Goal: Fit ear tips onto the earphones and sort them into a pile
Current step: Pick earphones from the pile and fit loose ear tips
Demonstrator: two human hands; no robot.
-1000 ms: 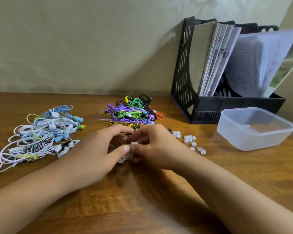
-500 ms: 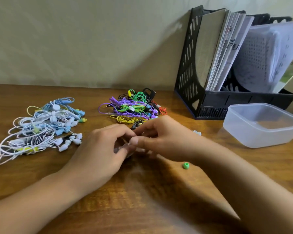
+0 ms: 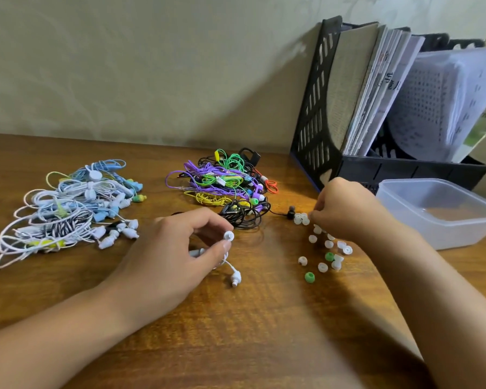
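Left hand [image 3: 177, 254]: pinches white earbud [image 3: 228, 236], tip up for fitting. Right hand [image 3: 345, 209]: fingers curled among loose ear tips [image 3: 324, 248]; grip unclear.

This looks like a desk in a home or small office, though the narrow view leaves that uncertain. A wooden surface [image 3: 250, 332] meets a plain pale wall [image 3: 152, 66], and at two o'clock a black slotted file holder [image 3: 317, 130] stands against it, packed with booklets and printed papers [image 3: 387, 88]. At three o'clock sits a clear plastic container [image 3: 443, 217], the kind kept for household storage.
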